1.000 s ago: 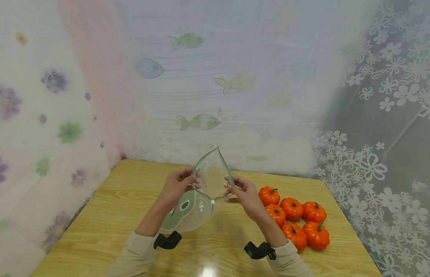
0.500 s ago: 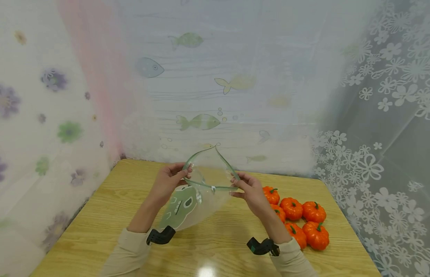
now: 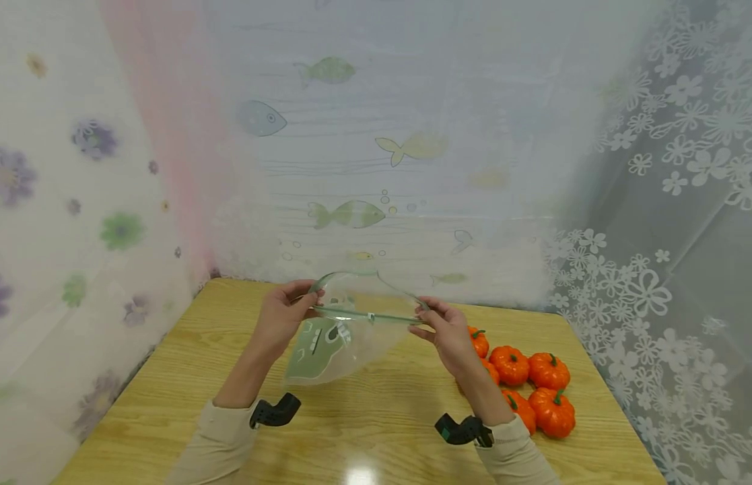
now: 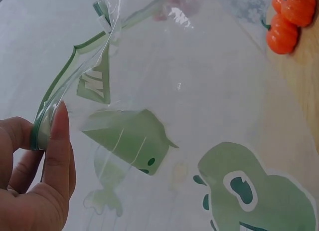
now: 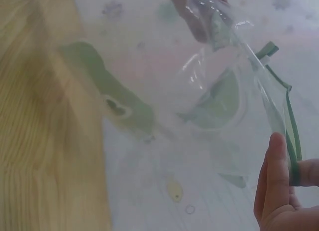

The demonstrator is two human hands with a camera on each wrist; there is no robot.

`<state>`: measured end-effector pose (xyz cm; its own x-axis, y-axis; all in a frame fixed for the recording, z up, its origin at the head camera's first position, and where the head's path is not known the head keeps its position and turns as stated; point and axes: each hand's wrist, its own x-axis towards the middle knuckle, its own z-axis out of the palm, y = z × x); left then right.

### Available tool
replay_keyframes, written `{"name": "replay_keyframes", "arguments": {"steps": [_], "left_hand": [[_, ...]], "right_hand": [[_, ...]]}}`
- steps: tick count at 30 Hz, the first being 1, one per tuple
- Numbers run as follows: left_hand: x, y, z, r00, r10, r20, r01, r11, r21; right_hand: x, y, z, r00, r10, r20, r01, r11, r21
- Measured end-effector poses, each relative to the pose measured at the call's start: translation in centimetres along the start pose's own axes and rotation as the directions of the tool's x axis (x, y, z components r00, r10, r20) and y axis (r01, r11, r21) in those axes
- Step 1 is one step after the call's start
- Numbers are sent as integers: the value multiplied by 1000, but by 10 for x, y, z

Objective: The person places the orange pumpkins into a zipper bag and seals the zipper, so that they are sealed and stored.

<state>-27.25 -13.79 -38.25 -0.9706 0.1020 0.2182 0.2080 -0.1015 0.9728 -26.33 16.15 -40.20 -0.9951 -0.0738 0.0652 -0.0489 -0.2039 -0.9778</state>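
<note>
A clear zip bag (image 3: 376,347) with a green sealing edge and a printed green cartoon animal hangs above the table between both hands. My left hand (image 3: 283,313) pinches the left side of its mouth between thumb and fingers. On the opposite side, my right hand (image 3: 451,337) pinches the other edge. The mouth gapes, with a small white slider (image 3: 371,317) midway along the near rim. In the left wrist view, thumb and fingers (image 4: 60,141) clasp the green edge. Through the clear film of the bag (image 5: 164,91), the right wrist view shows only the print and background.
Several orange toy pumpkins (image 3: 548,370) with green stems are grouped on the right of the wooden table (image 3: 363,431), partly behind the right forearm. Patterned curtains (image 3: 376,168) hang at the back and both sides. Black wrist cameras (image 3: 275,409) sit on both wrists.
Both hands have moved apart, the left one leftward and the right one rightward. The bag's mouth has gone from tall and narrow to wide and flatter, and the bag has risen slightly.
</note>
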Motion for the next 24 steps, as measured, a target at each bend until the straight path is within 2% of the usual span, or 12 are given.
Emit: {"name": "replay_keyframes", "arguments": {"steps": [8,11,18,24], "left_hand": [[-1,-1,1,998,-12,-61,13,1000,17],[-2,-4,3,999,-24,-48,25,999,22],[-6,-10,10,1000,-21,3,20,998,59],[-7,-13,18,1000,4,22,-5,999,50]], "right_hand": [[0,1,-1,1000,-1,-31,2,999,36],[1,3,-4,1000,2,-25,-1,999,34],[-2,10,-11,998,52,46,-52,999,-3],[-5,12,-11,993,27,119,-23,999,-33]]}}
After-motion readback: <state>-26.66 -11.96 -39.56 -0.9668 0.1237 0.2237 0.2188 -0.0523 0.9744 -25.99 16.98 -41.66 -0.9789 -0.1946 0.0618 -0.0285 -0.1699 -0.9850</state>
